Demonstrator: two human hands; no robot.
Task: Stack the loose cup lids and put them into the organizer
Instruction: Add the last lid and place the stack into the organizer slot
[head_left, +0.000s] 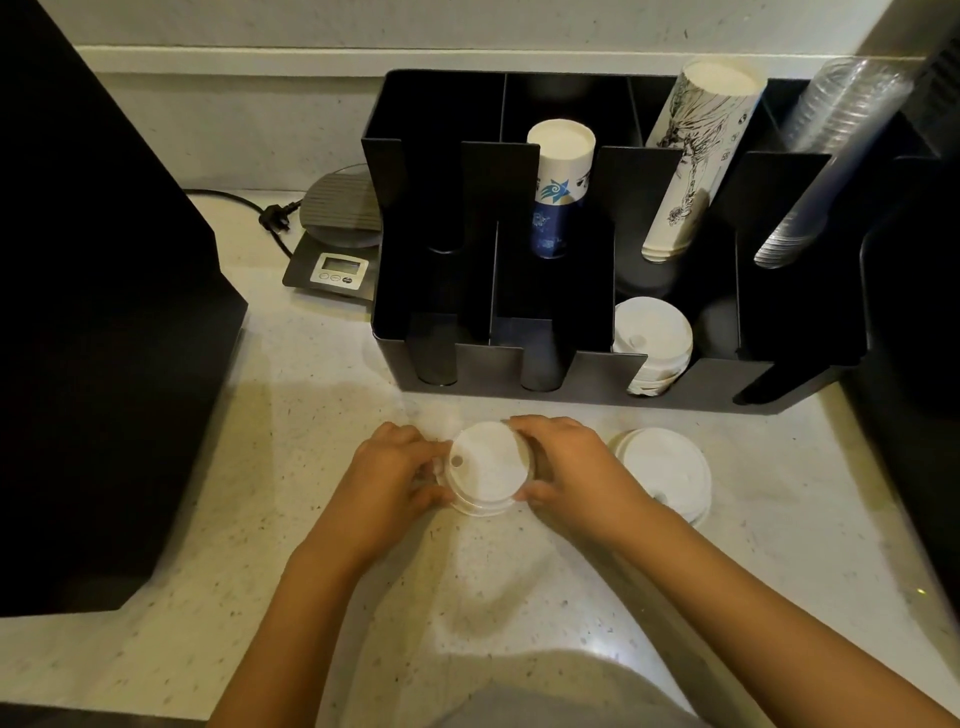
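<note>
White plastic lid stack (488, 470), lower centre frame, gripped at its rim by left hand (397, 470) and right hand (569, 462). Light, thin, likely slippery; hold by rims. Organizer (597, 374) above.

No legible text or labels

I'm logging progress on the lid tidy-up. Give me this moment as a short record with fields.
left hand: grips left edge of held lid stack
right hand: grips right edge of same stack
held lid stack: on the counter, in front of organizer
loose lids: on counter, right of hands
organizer: one front slot already holds white lids
</note>
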